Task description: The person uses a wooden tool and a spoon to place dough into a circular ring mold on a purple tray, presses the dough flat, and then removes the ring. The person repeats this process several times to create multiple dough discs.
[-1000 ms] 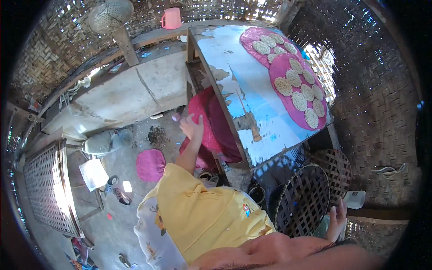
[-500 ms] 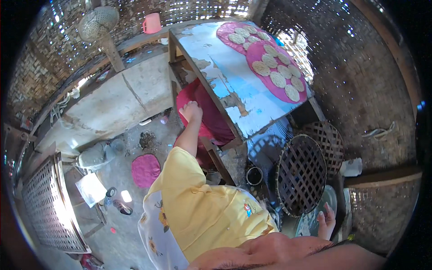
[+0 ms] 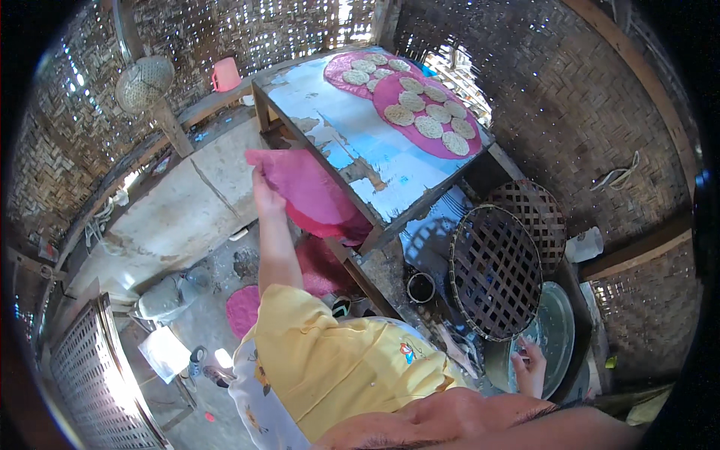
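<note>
My left hand (image 3: 268,196) grips the edge of a thin pink sheet (image 3: 309,180), lifting it at the side of the table. Darker red sheets (image 3: 330,266) lie below it, beside the wooden frame. My right hand (image 3: 531,367) is at the lower right with fingers apart and partly bent, near the lower rim of an openwork round basket (image 3: 496,274) and over a green basin (image 3: 559,330); nothing shows in it. On the worn blue-and-white table (image 3: 330,112), pale round flat cakes (image 3: 429,126) rest on two pink round sheets (image 3: 386,105).
Behind the first basket leans a second openwork basket (image 3: 551,217). A dark-filled cup (image 3: 421,287) stands by the table's near corner. Another pink sheet (image 3: 241,311) lies on the floor. A pink mug (image 3: 225,75) sits on the wall ledge. A woven rack (image 3: 105,367) stands at lower left.
My left hand has moved left and raised the pink sheet, which now spreads out from beside the table. My right hand has shifted slightly left, its fingers more bent. The view has turned a little.
</note>
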Demonstrator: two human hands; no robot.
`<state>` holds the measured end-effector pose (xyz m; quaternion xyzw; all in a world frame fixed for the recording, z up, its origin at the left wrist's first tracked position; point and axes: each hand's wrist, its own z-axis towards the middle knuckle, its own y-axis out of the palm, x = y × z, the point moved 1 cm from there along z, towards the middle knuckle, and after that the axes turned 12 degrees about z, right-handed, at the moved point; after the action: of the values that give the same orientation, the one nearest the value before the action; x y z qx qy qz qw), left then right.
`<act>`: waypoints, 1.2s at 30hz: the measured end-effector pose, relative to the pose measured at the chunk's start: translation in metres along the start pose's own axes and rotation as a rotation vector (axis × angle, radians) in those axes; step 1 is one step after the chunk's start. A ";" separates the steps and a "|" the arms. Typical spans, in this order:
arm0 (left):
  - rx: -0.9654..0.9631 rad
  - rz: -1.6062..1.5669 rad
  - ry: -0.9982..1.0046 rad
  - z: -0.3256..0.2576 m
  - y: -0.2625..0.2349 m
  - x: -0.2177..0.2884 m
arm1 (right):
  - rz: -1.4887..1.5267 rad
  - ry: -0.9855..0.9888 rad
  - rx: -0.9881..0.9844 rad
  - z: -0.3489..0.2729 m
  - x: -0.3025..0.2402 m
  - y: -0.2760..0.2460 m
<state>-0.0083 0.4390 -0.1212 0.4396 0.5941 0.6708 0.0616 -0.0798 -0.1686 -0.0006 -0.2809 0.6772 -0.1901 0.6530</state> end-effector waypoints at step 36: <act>-1.947 1.938 0.303 -0.213 -0.020 -0.228 | 0.362 0.142 0.622 0.137 0.087 0.009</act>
<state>-0.0201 0.1490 -0.2365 0.3769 -0.6488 0.6268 -0.2101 0.0559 -0.2010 -0.0844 0.0693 0.6695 -0.2875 0.6814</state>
